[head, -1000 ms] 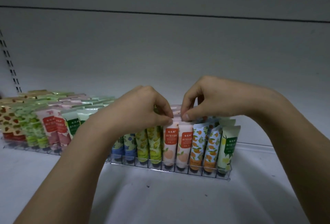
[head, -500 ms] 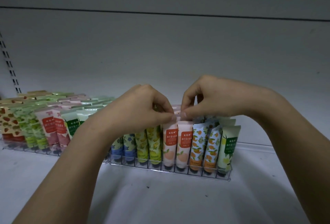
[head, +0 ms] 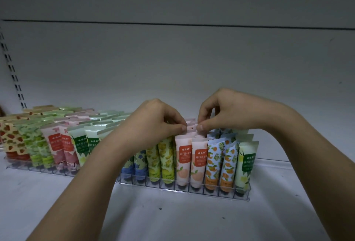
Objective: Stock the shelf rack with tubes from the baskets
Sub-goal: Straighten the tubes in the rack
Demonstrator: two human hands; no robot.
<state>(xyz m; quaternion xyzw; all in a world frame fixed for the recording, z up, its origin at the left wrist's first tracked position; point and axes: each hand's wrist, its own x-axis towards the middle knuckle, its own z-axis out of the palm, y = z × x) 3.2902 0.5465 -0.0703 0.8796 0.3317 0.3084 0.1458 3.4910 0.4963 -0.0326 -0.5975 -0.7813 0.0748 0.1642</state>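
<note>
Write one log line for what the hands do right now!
left hand: pinching peach tubes | right hand: pinching same tubes | clear rack: front row full | step: seating tubes

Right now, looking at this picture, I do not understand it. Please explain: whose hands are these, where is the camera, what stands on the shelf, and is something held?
There is no machine here. A person wears a camera on the head, so the single picture looks forward and down at that person's own two bare hands.

On the white shelf stand two clear plastic racks. The near rack holds upright tubes in columns: blue, yellow, peach, orange and pale green. The far rack on the left is also full of tubes.

The left hand and the right hand meet above the peach tubes. Their fingertips pinch the flat top edges of tubes in the rows behind the front one, seemingly straightening them. Exactly which tube each hand grips is hidden by the fingers.
</note>
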